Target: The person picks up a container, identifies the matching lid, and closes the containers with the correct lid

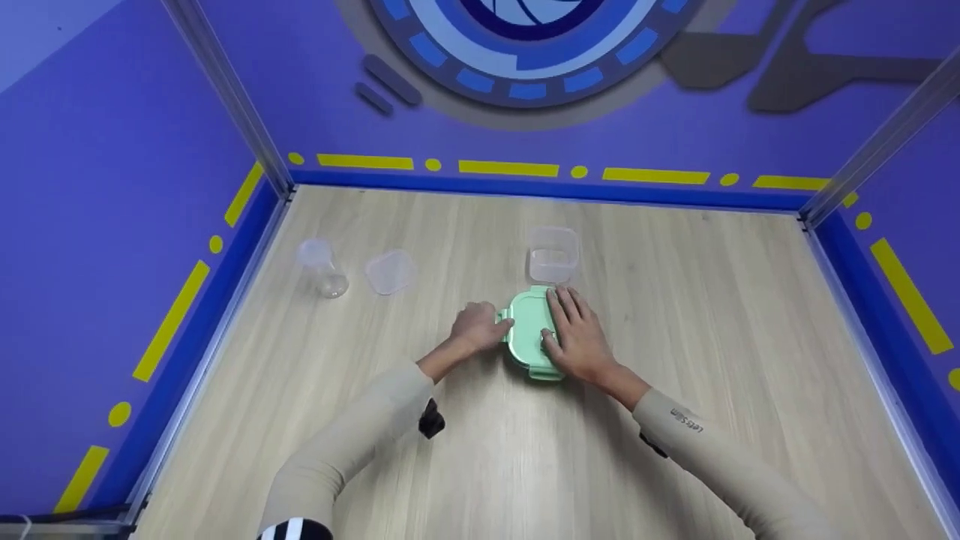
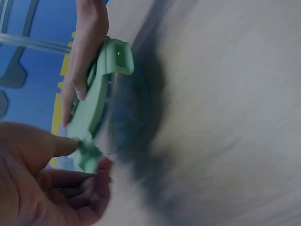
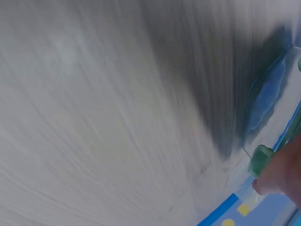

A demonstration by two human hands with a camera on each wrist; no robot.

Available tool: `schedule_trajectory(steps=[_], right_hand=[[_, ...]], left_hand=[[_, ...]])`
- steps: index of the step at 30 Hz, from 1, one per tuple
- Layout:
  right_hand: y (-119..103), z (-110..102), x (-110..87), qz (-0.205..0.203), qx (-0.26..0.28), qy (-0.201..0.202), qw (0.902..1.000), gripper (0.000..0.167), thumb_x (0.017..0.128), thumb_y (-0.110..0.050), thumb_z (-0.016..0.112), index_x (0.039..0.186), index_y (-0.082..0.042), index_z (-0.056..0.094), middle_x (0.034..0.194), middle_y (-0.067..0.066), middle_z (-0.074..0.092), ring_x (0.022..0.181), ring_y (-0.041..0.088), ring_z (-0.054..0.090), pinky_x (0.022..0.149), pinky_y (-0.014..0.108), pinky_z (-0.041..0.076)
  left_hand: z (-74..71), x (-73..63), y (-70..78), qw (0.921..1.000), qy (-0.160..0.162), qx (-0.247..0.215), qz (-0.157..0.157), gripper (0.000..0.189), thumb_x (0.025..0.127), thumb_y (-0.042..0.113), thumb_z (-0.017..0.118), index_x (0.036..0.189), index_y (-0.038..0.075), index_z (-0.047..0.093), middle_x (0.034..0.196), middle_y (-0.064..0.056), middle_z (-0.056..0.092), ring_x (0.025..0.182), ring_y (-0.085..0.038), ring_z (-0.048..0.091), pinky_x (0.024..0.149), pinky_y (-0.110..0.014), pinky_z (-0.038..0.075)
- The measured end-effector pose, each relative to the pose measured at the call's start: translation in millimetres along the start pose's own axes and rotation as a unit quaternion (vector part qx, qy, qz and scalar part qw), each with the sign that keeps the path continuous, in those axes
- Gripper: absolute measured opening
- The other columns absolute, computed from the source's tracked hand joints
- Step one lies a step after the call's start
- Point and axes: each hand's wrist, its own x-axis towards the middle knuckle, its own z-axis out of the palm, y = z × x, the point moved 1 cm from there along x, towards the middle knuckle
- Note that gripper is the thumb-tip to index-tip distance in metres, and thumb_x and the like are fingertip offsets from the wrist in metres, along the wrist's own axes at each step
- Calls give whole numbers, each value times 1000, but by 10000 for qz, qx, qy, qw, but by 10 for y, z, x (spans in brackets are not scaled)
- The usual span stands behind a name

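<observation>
A food container with a pale green lid (image 1: 529, 324) stands on the table in front of the person. Its clear body (image 2: 129, 106) shows below the lid in the left wrist view. My left hand (image 1: 474, 328) pinches a green side latch (image 2: 88, 155) between thumb and curled fingers at the lid's left edge. Across the right part of the lid lies my right hand (image 1: 581, 341), its fingers extended and pressing on top. In the right wrist view only part of that hand (image 3: 284, 172) appears, beside a green latch (image 3: 260, 160); the rest is cut off.
Behind the green lid stands a small clear square container (image 1: 553, 255). To the left lie a translucent flat lid (image 1: 391, 271) and a clear object with a rounded end (image 1: 324, 268). Blue-purple panels (image 1: 495, 139) border the wooden table (image 1: 690, 315) at the back and sides.
</observation>
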Motion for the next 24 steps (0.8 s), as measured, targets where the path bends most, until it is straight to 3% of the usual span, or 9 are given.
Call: schedule_trajectory(steps=[4, 8, 12, 15, 18, 24], right_hand=[[44, -1, 61, -41, -99, 75, 9999, 66, 98, -30, 52, 153, 5, 39, 158, 26, 40, 148, 45, 34, 115, 64, 36], [74, 19, 98, -17, -25, 113, 9999, 66, 98, -31, 51, 154, 3, 38, 158, 23, 42, 147, 44, 35, 113, 65, 37], [77, 61, 68, 3, 41, 184, 9998, 67, 97, -32, 52, 154, 0, 39, 157, 22, 44, 144, 43, 37, 111, 66, 38], [68, 98, 12, -54, 32, 325, 9995, 66, 95, -31, 54, 153, 0, 42, 154, 21, 47, 141, 43, 41, 108, 67, 40], [53, 126, -30, -130, -18, 491, 9987, 66, 93, -29, 56, 151, 0, 45, 152, 21, 49, 138, 44, 44, 105, 67, 42], [3, 134, 8, -28, 60, 631, 9980, 66, 93, -30, 55, 151, -1, 46, 153, 20, 48, 139, 46, 44, 107, 67, 40]], left_hand=[[-67, 145, 153, 9949, -964, 274, -142, 39, 104, 35, 53, 72, 13, 48, 61, 1, 50, 59, -16, 53, 52, -25, 39], [-132, 270, 177, 9836, -1566, -497, -742, 33, 100, 38, 64, 89, 10, 53, 71, -1, 55, 67, -19, 62, 71, -33, 57], [-128, 318, 127, 9590, -2032, -1462, -1331, 30, 100, 31, 67, 103, 4, 55, 73, -5, 62, 67, -19, 69, 92, -39, 60], [-91, 327, 65, 9405, -2434, -1889, -1431, 30, 101, 27, 66, 105, -1, 59, 71, -8, 66, 62, -17, 71, 91, -38, 60], [-62, 335, -4, 9307, -2690, -2069, -1362, 28, 101, 27, 66, 96, -1, 66, 69, -9, 69, 65, -19, 75, 90, -37, 61], [-102, 379, -101, 9329, -2714, -2112, -1070, 30, 101, 29, 65, 80, 7, 67, 65, -7, 71, 61, -16, 74, 88, -36, 61]])
